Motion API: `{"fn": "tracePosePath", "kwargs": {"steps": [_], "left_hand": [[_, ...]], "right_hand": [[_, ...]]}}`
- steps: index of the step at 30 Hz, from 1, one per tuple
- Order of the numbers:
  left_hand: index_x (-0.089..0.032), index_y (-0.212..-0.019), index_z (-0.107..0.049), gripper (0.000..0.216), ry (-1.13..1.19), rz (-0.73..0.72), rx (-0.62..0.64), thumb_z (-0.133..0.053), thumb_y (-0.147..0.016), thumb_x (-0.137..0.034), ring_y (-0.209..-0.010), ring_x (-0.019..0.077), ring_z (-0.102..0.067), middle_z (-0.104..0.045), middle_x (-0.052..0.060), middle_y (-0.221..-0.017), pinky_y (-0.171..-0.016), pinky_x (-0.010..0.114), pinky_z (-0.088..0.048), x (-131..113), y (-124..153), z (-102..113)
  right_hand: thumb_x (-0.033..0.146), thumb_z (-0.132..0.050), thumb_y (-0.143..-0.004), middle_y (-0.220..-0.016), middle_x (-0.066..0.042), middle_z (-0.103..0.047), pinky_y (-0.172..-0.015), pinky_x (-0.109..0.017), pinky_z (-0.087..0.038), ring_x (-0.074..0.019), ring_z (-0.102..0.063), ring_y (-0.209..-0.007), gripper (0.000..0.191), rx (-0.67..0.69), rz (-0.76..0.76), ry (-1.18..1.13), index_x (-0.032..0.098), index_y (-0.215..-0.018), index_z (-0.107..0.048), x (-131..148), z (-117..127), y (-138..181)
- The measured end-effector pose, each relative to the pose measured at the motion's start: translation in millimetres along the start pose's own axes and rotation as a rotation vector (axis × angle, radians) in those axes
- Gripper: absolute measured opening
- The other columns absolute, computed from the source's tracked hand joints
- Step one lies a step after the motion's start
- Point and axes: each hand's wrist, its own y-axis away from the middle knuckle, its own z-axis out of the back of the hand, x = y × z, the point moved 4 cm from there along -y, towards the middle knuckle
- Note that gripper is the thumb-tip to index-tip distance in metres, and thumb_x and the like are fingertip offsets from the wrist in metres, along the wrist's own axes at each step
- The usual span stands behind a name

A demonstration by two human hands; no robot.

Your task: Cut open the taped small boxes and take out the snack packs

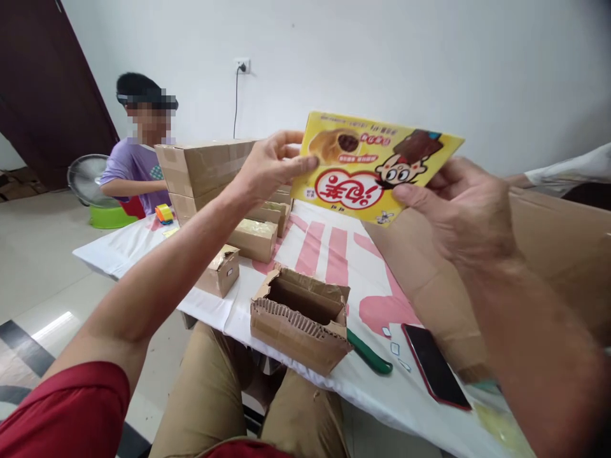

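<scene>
A flat yellow snack box (344, 162) with a cartoon face and red lettering is held up, tilted, above the table. My left hand (274, 162) pinches its left edge, thumb on the printed front. My right hand (463, 207) grips the lower right corner, thumb in front and the other fingers mostly hidden behind. Below stands a small cardboard box (296, 331), its top torn open with ragged edges. Beside it lies a green handle (372, 356), its other end hidden by that box.
A red-edged phone (434, 366) lies at the front right, near a large cardboard box (558, 254). Several small cartons (251, 238) line the left side, by a stacked larger carton (205, 165). A tape roll (163, 214) sits near a person (136, 165) and a fan (86, 178).
</scene>
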Motion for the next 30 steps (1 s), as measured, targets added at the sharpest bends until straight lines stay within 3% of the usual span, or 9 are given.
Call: {"fn": "tracePosePath", "kwargs": {"steps": [3,7,11,14,18,20,24,27,30], "left_hand": [[-0.014,-0.118,-0.063,0.043,-0.022,-0.013,-0.003,-0.084,-0.084,-0.032,-0.102,0.0248,-0.078,-0.078,0.004,-0.101,-0.085,0.039,-0.063,-14,-21,-1],[-0.015,-0.117,-0.062,0.044,0.031,-0.009,0.027,-0.086,-0.083,-0.029,-0.094,0.0211,-0.076,-0.079,0.007,-0.102,-0.088,0.042,-0.062,-11,-15,2],[-0.015,-0.11,-0.064,0.057,0.14,0.057,0.0,-0.096,-0.067,-0.035,-0.088,0.0205,-0.075,-0.079,0.005,-0.098,-0.083,0.038,-0.061,34,16,15],[-0.014,-0.107,-0.066,0.062,0.137,0.222,-0.066,-0.099,-0.058,-0.035,-0.085,0.0192,-0.074,-0.078,0.005,-0.095,-0.081,0.034,-0.06,82,45,33],[-0.015,-0.107,-0.069,0.056,0.064,0.428,-0.123,-0.095,-0.058,-0.024,-0.083,0.017,-0.073,-0.078,0.004,-0.094,-0.078,0.031,-0.057,129,68,67],[-0.015,-0.105,-0.07,0.049,-0.013,0.513,-0.137,-0.092,-0.061,-0.019,-0.08,0.0156,-0.071,-0.076,0.003,-0.089,-0.076,0.03,-0.056,145,72,85],[-0.014,-0.108,-0.068,0.041,-0.142,0.613,-0.149,-0.082,-0.07,-0.014,-0.075,0.0146,-0.068,-0.074,0.002,-0.087,-0.073,0.029,-0.053,168,72,116],[-0.013,-0.126,-0.063,0.053,-0.389,0.674,-0.139,-0.077,-0.075,-0.016,-0.079,0.0182,-0.069,-0.075,0.006,-0.091,-0.074,0.032,-0.053,181,79,136],[-0.016,-0.138,-0.058,0.065,-0.677,0.594,-0.063,-0.078,-0.077,-0.025,-0.094,0.0251,-0.071,-0.077,0.01,-0.103,-0.084,0.037,-0.055,181,95,150]], "right_hand": [[0.047,-0.102,-0.056,-0.115,-0.006,-0.08,-0.102,-0.049,-0.06,-0.0255,-0.075,-0.108,0.06,-0.008,0.044,0.009,0.021,-0.104,-0.077,5,7,-19],[0.046,-0.102,-0.059,-0.119,-0.005,-0.079,-0.107,-0.053,-0.056,-0.0275,-0.073,-0.114,0.056,0.021,0.023,0.031,0.025,-0.103,-0.074,-1,3,-20],[0.035,-0.098,-0.061,-0.117,-0.006,-0.078,-0.105,-0.053,-0.057,-0.0298,-0.073,-0.113,0.054,0.07,-0.192,0.017,0.029,-0.106,-0.069,-36,-15,-1],[0.034,-0.092,-0.06,-0.114,-0.007,-0.078,-0.096,-0.052,-0.061,-0.0313,-0.073,-0.108,0.051,0.229,-0.415,0.062,0.027,-0.103,-0.065,-74,-39,18],[0.037,-0.084,-0.062,-0.101,-0.005,-0.076,-0.082,-0.045,-0.06,-0.0284,-0.072,-0.093,0.044,0.395,-0.51,0.354,0.023,-0.098,-0.064,-114,-75,25],[0.037,-0.081,-0.065,-0.096,-0.005,-0.075,-0.074,-0.038,-0.058,-0.0251,-0.07,-0.087,0.039,0.444,-0.507,0.487,0.022,-0.096,-0.062,-127,-95,19],[0.032,-0.077,-0.071,-0.094,-0.006,-0.076,-0.059,-0.029,-0.053,-0.0194,-0.069,-0.073,0.04,0.568,-0.591,0.545,0.02,-0.106,-0.061,-151,-136,9],[0.032,-0.075,-0.074,-0.086,-0.005,-0.076,-0.058,-0.028,-0.048,-0.0196,-0.069,-0.07,0.035,0.712,-0.59,0.712,0.019,-0.105,-0.063,-172,-161,10],[0.032,-0.077,-0.072,-0.086,-0.006,-0.076,-0.06,-0.028,-0.044,-0.0239,-0.07,-0.08,0.028,0.798,-0.55,0.827,0.02,-0.095,-0.067,-194,-181,18]]}}
